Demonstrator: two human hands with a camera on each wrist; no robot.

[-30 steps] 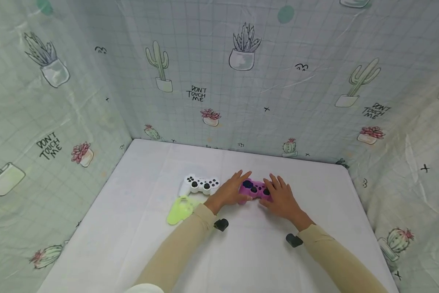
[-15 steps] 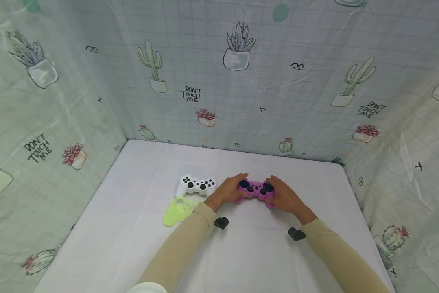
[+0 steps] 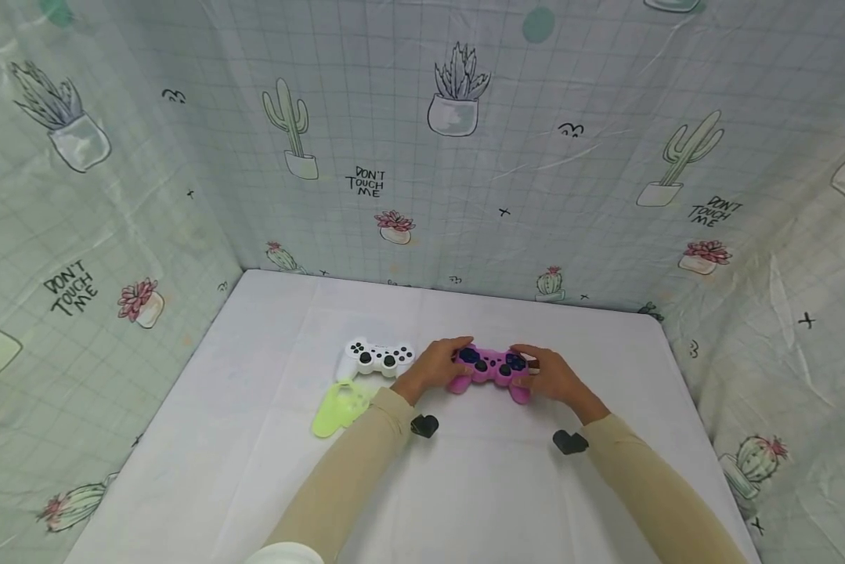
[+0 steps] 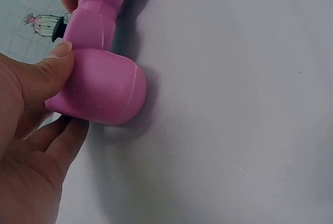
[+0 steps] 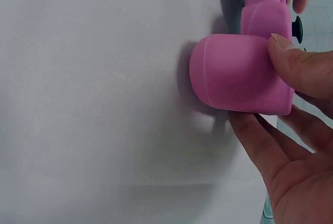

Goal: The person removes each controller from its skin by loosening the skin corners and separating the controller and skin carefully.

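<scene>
Pink game pad [image 3: 492, 370] gripped at both ends

The pink game pad is held over the white table [image 3: 485, 493], in front of the person. Its nine o'clock end is gripped by the left hand [image 3: 436, 365], and its three o'clock end is gripped by the right hand [image 3: 554, 377]. The hands are kept apart, with the pad between them. In each wrist view, a thumb is pressed on one side of the pink pad and fingers are set on the other. Both round handles are pointed toward six o'clock. Whether the pad is lifted or is resting on the table cannot be told.

At nine o'clock from the pink pad, past the left hand, a white game pad [image 3: 380, 358] with black sticks is laid face up. A thin yellow-green cover [image 3: 337, 409] is laid just below it, between seven and eight o'clock, and is partly hidden by the tan left sleeve [image 3: 344, 478]. At six o'clock from each hand, a small dark thing [image 3: 425, 425] is seen near the wrist. At twelve o'clock, past the table, a cloth wall [image 3: 408, 141] is printed with cactus plants.
</scene>
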